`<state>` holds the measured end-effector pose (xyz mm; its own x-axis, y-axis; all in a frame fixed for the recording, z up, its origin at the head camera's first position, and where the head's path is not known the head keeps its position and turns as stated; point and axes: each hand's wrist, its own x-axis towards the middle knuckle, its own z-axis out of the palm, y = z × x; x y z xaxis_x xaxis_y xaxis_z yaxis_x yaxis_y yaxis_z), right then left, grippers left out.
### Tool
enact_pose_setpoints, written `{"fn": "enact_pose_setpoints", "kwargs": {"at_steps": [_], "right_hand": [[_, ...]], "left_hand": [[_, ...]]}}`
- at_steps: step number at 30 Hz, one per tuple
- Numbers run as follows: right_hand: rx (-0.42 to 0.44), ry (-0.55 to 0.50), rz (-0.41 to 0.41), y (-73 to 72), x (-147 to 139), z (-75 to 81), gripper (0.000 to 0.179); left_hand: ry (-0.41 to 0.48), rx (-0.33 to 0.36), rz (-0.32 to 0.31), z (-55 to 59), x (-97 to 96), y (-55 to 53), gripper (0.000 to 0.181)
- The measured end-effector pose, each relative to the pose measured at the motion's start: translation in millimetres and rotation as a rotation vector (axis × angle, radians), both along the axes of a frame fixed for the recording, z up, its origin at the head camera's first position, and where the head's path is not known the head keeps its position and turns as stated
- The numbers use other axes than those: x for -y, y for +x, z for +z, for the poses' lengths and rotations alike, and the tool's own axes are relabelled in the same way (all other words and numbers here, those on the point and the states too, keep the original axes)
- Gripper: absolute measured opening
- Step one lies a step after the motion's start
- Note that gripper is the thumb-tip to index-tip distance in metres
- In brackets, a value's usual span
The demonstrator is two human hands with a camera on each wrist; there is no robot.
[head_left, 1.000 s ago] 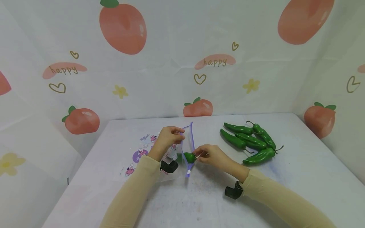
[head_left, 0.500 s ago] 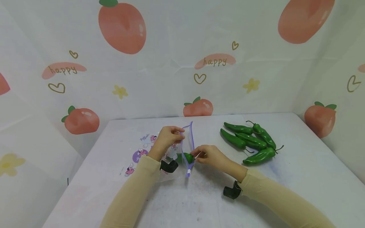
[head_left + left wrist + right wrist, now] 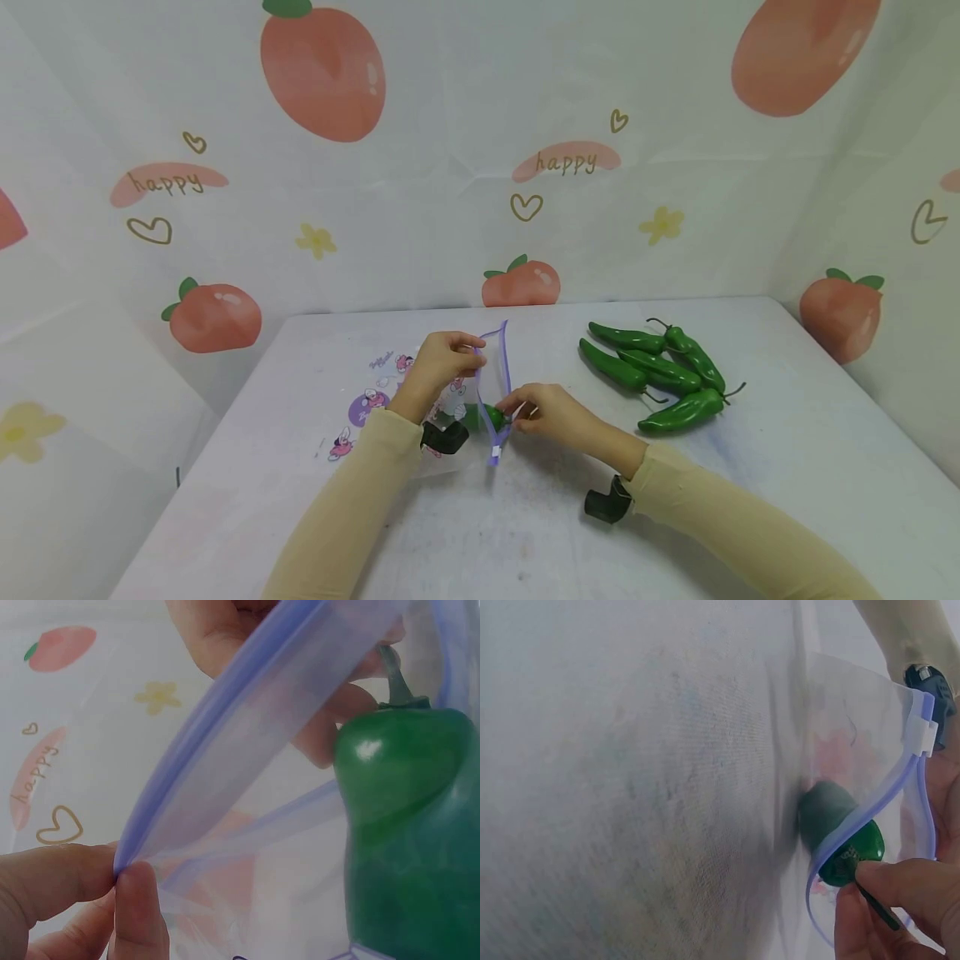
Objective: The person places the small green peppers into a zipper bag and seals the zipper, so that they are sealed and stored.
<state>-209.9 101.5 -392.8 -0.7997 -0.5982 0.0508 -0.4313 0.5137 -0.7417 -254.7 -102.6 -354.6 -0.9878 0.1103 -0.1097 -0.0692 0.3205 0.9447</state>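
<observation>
A clear zip bag (image 3: 370, 410) with pink cartoon prints and a purple zip edge lies on the table, its mouth held apart toward the right. My left hand (image 3: 444, 367) pinches the upper part of that edge between thumb and fingers, seen closely in the left wrist view. Most of a green pepper (image 3: 409, 825) is inside the bag, with its stem end at the mouth. My right hand (image 3: 558, 419) pinches the pepper by its stem (image 3: 876, 904). In the right wrist view the white zip slider (image 3: 925, 736) sits at one end of the zip edge.
Several green peppers (image 3: 660, 375) lie in a loose group at the back right of the white table (image 3: 600, 558). A fruit-print cloth (image 3: 442, 125) rises behind the table and along both sides.
My right hand has moved slightly left, and the pepper has slid a little deeper into the bag. The left hand and the loose peppers have stayed in place.
</observation>
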Motion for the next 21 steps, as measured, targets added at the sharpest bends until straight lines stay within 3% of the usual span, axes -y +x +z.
{"fn": "enact_pose_setpoints", "kwargs": {"at_steps": [21], "right_hand": [[0.023, 0.034, 0.005, 0.4, 2.1, -0.3, 0.029]], "left_hand": [[-0.011, -0.007, 0.002, -0.5, -0.4, 1.0, 0.023]]}}
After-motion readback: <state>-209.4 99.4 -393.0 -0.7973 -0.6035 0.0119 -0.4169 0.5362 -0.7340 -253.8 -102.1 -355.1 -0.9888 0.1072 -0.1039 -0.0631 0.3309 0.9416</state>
